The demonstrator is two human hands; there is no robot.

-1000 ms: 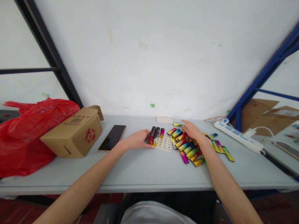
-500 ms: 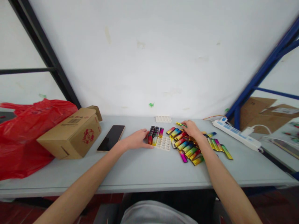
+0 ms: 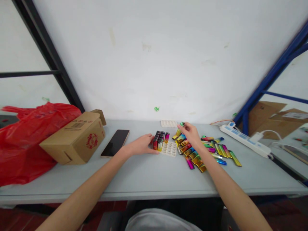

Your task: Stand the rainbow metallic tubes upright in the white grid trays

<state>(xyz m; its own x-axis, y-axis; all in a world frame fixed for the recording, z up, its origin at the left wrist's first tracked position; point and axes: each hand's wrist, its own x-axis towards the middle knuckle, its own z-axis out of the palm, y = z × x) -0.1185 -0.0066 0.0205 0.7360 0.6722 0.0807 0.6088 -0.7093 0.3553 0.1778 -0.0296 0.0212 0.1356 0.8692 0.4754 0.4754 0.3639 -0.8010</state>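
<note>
A white tray with round slots (image 3: pixel 170 149) lies on the grey table. Several lighters (image 3: pixel 159 138) stand upright in its left part, black tops up. My left hand (image 3: pixel 143 144) rests at the tray's left side, thumb and fingers spread around the corner of the standing lighters. Pinched in my right hand (image 3: pixel 190 132) is a green-yellow lighter (image 3: pixel 179 128), tilted, its dark end up, above the left edge of a loose pile of shiny coloured lighters (image 3: pixel 192 154). My right forearm hides part of that pile.
Behind the tray, a second white tray (image 3: pixel 168 123) lies near the wall. A black phone (image 3: pixel 115 142), a cardboard box (image 3: pixel 74 138) and a red plastic bag (image 3: pixel 31 138) are on the left. A white power strip (image 3: pixel 245 140) with cables lies on the right.
My right hand has moved left and turned, bringing its lighter from nearly flat to tilted upward. More of the pile's right part shows. My left hand has hardly moved.
</note>
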